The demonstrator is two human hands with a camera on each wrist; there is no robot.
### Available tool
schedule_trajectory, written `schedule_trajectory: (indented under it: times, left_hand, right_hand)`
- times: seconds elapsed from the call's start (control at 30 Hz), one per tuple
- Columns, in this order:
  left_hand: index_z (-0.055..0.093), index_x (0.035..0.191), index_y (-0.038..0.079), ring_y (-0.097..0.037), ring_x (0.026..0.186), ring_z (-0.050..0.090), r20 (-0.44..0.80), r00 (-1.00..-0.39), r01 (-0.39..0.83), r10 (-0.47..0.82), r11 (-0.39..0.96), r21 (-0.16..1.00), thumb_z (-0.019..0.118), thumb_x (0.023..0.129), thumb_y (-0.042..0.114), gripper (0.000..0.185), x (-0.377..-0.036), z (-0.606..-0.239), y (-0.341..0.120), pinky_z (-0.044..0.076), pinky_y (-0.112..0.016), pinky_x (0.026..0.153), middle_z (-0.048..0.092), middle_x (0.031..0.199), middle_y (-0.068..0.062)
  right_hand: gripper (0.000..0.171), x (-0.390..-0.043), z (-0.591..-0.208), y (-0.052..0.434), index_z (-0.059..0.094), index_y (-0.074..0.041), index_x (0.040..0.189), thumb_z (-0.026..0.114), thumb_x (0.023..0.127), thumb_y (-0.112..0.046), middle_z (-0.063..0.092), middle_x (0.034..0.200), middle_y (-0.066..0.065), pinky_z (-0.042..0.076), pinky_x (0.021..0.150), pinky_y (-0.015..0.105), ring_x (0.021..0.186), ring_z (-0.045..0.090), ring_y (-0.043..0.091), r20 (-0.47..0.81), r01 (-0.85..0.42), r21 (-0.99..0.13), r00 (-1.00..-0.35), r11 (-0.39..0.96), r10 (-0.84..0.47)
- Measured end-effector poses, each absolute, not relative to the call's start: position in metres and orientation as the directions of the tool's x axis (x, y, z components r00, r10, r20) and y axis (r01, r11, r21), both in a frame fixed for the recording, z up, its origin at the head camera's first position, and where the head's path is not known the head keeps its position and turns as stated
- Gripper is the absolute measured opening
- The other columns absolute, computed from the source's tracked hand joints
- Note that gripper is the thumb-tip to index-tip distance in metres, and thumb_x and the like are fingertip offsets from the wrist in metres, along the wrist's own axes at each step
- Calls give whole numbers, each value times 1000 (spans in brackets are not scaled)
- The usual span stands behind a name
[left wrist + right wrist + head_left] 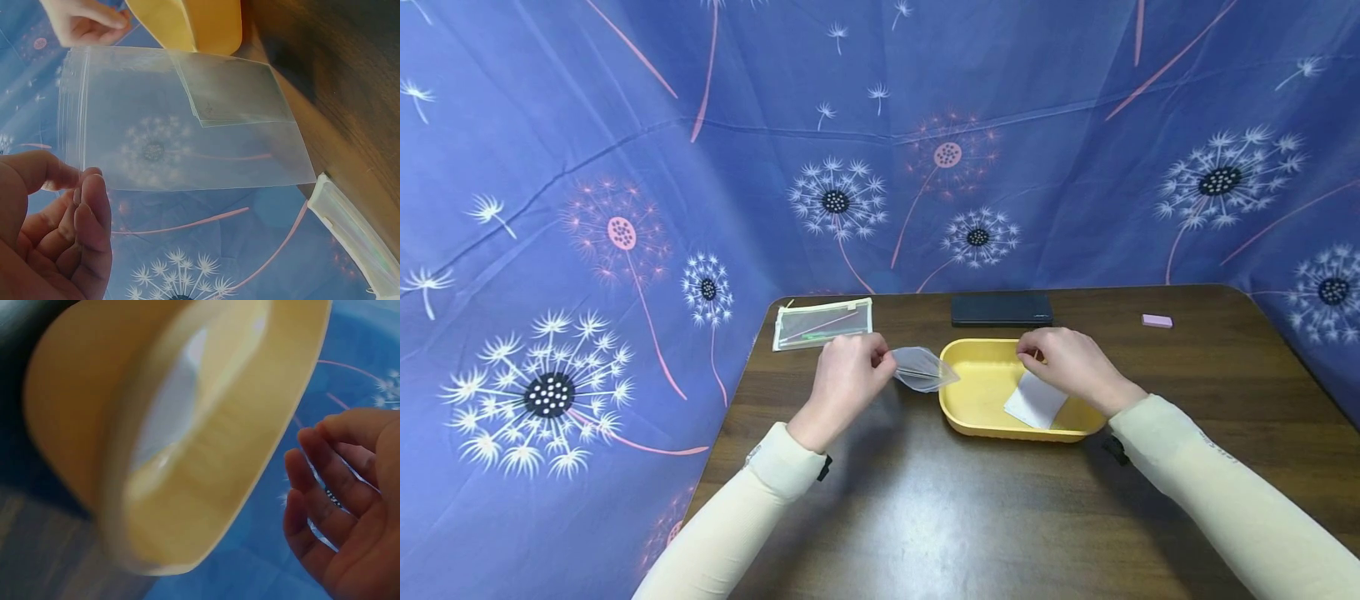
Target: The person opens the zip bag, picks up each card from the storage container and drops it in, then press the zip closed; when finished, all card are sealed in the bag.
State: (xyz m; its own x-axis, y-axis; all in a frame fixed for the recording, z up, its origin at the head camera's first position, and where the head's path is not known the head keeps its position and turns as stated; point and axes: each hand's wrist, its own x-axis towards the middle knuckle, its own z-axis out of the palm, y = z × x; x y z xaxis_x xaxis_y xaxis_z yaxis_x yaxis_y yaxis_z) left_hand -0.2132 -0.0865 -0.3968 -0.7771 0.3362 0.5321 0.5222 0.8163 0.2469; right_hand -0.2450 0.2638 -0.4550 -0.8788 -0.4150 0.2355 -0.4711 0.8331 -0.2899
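Left hand [844,377] pinches a clear zip bag [923,367] by its sealed edge between thumb and fingertips, holding it above the table [925,517] just beside the left end of a yellow tray [970,417]. In the left wrist view the bag [187,125] hangs flat and see-through, with a smaller clear sleeve lying against its upper part.

Right hand [1071,362] hovers over the right half of the tray with its fingers loosely curved and gripping nothing; the right wrist view shows the palm [347,506] relaxed beside the tray's rim [294,425]. A white card [1036,400] lies in the tray under that hand, leaning on the right inner wall.

The table is dark brown wood grain with rounded corners. At its back left corner lies a clear pencil pouch [823,323] with a pale green border. A dark flat case [1002,310] sits at the back edge behind the tray, and a small pink eraser [1157,321] lies well apart to the right. Blue cloth printed with white and pink dandelion heads [880,125] hangs behind and on both sides of the table, closing off the room.
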Motion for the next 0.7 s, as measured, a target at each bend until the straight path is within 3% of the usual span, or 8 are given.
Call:
schedule_trajectory:
  times: [0.17, 0.43, 0.57, 0.7]
  left_hand:
    - [65, 66, 19, -11, 51, 46, 541, -770, 527, 338, 815, 241, 69, 78, 9, 16, -214, -398, -86, 39, -33, 48, 51, 54, 11]
    - [66, 67, 18, -11, 52, 47, 536, -773, 528, 340, 812, 248, 70, 78, 9, 15, -214, -399, -87, 40, -32, 50, 52, 56, 11]
    - [66, 67, 18, -11, 53, 48, 538, -771, 533, 342, 809, 248, 70, 79, 8, 15, -214, -399, -87, 41, -32, 50, 53, 56, 10]
    - [66, 67, 17, -11, 53, 48, 540, -768, 536, 344, 806, 250, 71, 78, 7, 16, -213, -400, -87, 41, -33, 50, 53, 56, 10]
  right_hand:
    - [11, -247, -468, 274, 77, -5, 101, 74, 92, -10, 72, 89, 2, 55, 70, 46, 79, 66, 20, 142, -436, -285, -900, 854, -412]
    - [39, -245, -488, 279, 71, 11, 105, 85, 85, -20, 71, 99, 21, 55, 82, 52, 94, 68, 39, 39, -425, -259, -902, 868, -430]
    - [43, -243, -494, 277, 70, 9, 92, 89, 80, -28, 65, 90, 18, 54, 76, 48, 81, 62, 31, 4, -395, -262, -913, 880, -408]
    - [47, -239, -499, 275, 62, -2, 71, 88, 81, -41, 56, 73, 7, 48, 68, 42, 69, 50, 22, -37, -386, -249, -913, 888, -407]
